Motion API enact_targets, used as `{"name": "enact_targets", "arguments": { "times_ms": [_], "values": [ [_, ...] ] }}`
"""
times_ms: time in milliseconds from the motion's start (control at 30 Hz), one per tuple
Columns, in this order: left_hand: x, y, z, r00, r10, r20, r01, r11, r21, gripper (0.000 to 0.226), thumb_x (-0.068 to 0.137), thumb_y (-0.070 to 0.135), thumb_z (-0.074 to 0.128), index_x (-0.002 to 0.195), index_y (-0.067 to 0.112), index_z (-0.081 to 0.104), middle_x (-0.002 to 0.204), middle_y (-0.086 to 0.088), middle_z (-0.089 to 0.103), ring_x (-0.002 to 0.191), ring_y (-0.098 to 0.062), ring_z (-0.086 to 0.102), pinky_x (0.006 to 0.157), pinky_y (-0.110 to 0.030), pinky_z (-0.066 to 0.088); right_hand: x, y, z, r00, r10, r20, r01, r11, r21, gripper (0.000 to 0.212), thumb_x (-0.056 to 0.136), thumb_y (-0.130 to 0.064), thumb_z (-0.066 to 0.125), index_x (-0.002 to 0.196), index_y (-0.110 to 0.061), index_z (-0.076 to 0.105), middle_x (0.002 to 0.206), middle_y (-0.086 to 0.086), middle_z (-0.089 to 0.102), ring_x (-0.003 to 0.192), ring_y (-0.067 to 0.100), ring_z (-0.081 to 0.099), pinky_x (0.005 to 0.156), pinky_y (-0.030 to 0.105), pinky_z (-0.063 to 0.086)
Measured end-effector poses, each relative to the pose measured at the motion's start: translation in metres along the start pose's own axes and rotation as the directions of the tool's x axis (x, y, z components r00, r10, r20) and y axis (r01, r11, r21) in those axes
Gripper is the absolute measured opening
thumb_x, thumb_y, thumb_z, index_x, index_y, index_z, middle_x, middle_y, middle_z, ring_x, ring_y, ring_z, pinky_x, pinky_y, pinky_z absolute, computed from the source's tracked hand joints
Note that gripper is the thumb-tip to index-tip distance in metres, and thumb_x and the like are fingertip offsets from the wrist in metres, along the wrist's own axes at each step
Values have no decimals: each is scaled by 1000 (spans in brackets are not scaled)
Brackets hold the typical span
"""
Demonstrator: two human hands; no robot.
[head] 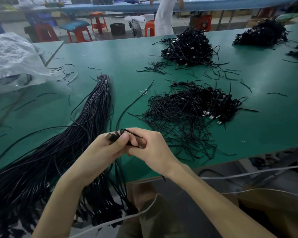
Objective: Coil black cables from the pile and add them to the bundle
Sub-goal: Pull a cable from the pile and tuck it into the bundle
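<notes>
My left hand (103,148) and my right hand (150,148) meet above the table's front edge. Together they pinch one black cable (127,107) near its plug end, and its free length runs away over the table towards a small white tie. A long bundle of straight black cables (93,114), bound with a white tie at its far end, lies on the left and hangs over the front edge. To the right of my hands spreads a loose pile of black cables (193,110) with silver USB plugs.
The green table (120,55) carries further heaps of black cables (187,48) at the back and the far right (263,34). A clear plastic bag (12,60) lies at the left. Short black ties are scattered about. A person in white stands beyond.
</notes>
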State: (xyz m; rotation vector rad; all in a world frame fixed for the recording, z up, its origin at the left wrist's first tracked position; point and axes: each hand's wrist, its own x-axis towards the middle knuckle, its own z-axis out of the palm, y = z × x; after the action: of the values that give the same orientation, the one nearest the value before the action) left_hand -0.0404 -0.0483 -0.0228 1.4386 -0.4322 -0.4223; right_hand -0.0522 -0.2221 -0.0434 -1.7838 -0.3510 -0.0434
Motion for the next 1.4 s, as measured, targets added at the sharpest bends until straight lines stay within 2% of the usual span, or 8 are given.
{"name": "enact_targets", "arguments": {
  "times_ms": [133, 567, 800, 967, 1067, 1200, 1333, 1400],
  "values": [
    [-5, -1, 4, 999, 43, -21, -42, 999, 10, 31, 104, 31, 52, 93, 10, 71, 114, -20, 73, 117, -35, 67, 101, -33, 52, -3, -2, 2, 999, -28, -36, 26, 999, -35, 45, 85, 1, 73, 128, -12, 68, 114, -1, 72, 107, 15, 67, 96, 43, 54],
    [-10, -2, -1, 995, 98, -32, -93, 985, 145, 38, 100, 46, 62, 98, 10, 74, 110, -16, 74, 116, -34, 67, 106, -46, 47, -11, -8, 9, 981, -163, -107, 153, 984, -95, 47, 86, 5, 72, 130, -10, 66, 114, 1, 63, 109, 12, 60, 98, 27, 49],
    [2, -9, 15, 939, 216, -269, -133, 946, 296, 19, 94, 27, 64, 90, 15, 78, 91, -6, 78, 90, -11, 72, 80, -15, 51, -1, -1, 11, 960, -164, -225, 116, 971, -211, 39, 91, -6, 73, 130, -7, 64, 115, 1, 59, 107, 9, 58, 98, 22, 46],
    [7, -19, 19, 894, 241, -378, -75, 912, 404, 9, 85, 33, 65, 83, 26, 72, 88, -9, 59, 74, 3, 56, 69, -10, 44, 0, 7, 9, 973, -172, -155, 99, 913, -395, 42, 94, -8, 69, 135, -7, 58, 119, 1, 52, 107, 17, 57, 97, 34, 49],
    [6, -24, 8, 912, 191, -364, -15, 900, 436, 8, 79, 37, 73, 83, 31, 74, 78, -2, 70, 68, -1, 62, 65, -13, 47, -1, 9, 3, 994, -81, -79, 42, 914, -404, 38, 95, -10, 68, 131, -12, 58, 117, -2, 55, 108, 16, 54, 98, 36, 46],
    [4, -29, -3, 896, 111, -430, 101, 892, 440, 32, 66, 44, 83, 90, 25, 73, 81, 1, 76, 71, -9, 70, 67, -19, 53, -3, 8, -3, 997, 12, 71, 24, 872, -489, 38, 100, -13, 62, 136, -12, 49, 120, 1, 55, 110, 13, 46, 97, 33, 44],
    [4, -29, -1, 907, 94, -411, 86, 913, 399, 28, 69, 38, 85, 84, 17, 73, 81, -8, 76, 82, -36, 72, 82, -53, 60, -8, 6, -4, 988, -65, 138, 140, 750, -646, 30, 102, -9, 56, 130, -8, 46, 117, 4, 54, 99, 13, 45, 80, 34, 48],
    [4, -29, 2, 897, 112, -429, 67, 922, 381, 28, 72, 35, 84, 81, 12, 72, 80, -12, 74, 84, -46, 68, 82, -60, 56, -7, 5, -4, 985, -91, 148, 169, 703, -691, 27, 102, -5, 54, 127, -8, 45, 116, 5, 54, 102, 17, 47, 79, 34, 47]
  ]
}}
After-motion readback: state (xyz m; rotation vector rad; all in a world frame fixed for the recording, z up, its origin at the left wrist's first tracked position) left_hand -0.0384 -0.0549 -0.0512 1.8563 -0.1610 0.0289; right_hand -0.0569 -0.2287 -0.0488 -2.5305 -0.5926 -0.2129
